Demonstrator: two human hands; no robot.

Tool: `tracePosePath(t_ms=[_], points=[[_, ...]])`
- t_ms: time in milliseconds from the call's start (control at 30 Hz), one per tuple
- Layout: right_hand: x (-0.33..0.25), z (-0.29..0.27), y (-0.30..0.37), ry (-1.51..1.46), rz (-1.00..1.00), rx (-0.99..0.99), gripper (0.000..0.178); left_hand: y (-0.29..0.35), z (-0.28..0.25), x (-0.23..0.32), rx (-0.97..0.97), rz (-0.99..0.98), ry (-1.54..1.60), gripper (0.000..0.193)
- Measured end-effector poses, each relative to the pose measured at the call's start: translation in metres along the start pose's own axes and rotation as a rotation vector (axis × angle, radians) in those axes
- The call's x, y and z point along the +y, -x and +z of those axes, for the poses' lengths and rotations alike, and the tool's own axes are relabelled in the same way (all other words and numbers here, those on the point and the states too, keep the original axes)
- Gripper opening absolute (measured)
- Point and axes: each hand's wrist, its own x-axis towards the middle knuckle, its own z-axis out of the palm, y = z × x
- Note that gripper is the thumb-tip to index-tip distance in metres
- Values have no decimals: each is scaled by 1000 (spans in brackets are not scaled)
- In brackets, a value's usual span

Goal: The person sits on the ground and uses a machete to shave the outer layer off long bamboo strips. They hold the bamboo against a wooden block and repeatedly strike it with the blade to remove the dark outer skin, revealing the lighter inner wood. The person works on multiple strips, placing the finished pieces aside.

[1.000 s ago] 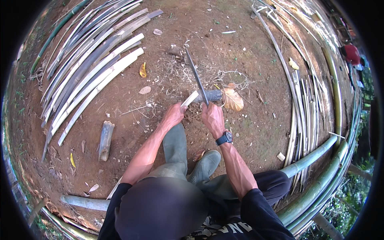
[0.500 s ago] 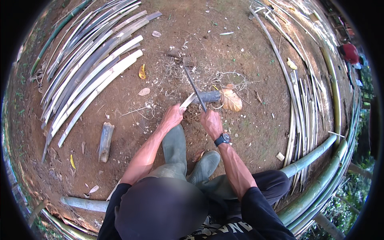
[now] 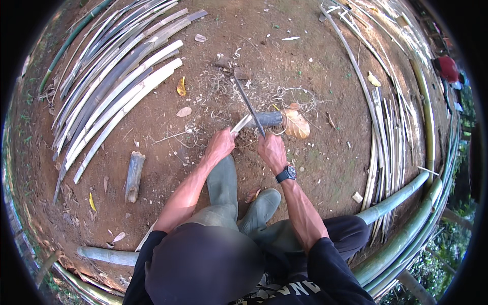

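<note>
My left hand [image 3: 221,143] is closed on a pale bamboo strip [image 3: 241,123], gripping its near end. The strip slants up to the right, toward a short dark bamboo piece [image 3: 266,119] lying on the ground. My right hand [image 3: 273,150] is closed round the lower end of a long, narrow-bladed knife [image 3: 247,101]; its handle is hidden in the fist. The dark blade points away from me, slanting up to the left, and crosses the strip close to the dark bamboo piece. Whether blade and strip touch I cannot tell.
Split bamboo strips [image 3: 117,96] lie in a pile at the left. More thin strips [image 3: 389,147] and green bamboo poles [image 3: 406,244] lie at the right. Curled shavings [image 3: 290,96] litter the soil ahead. A short bamboo section [image 3: 134,175] stands apart beside my left arm.
The whole view has shifted slightly. Both hands keep their grips, and the knife and the strip sit in nearly the same place against each other.
</note>
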Motion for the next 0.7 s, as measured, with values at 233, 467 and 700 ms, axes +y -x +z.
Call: tracePosePath(t_ms=[233,467,700], points=[[-3,4,2,-9,40,27,29,-6,3,-6,15,44,-13,21],[-15,1,0,-68,45,70,29,-5,1,-7,10,37,-31,23],[13,21,14,-3,86,-13,31,-9,4,-10,-23,30,-4,22]])
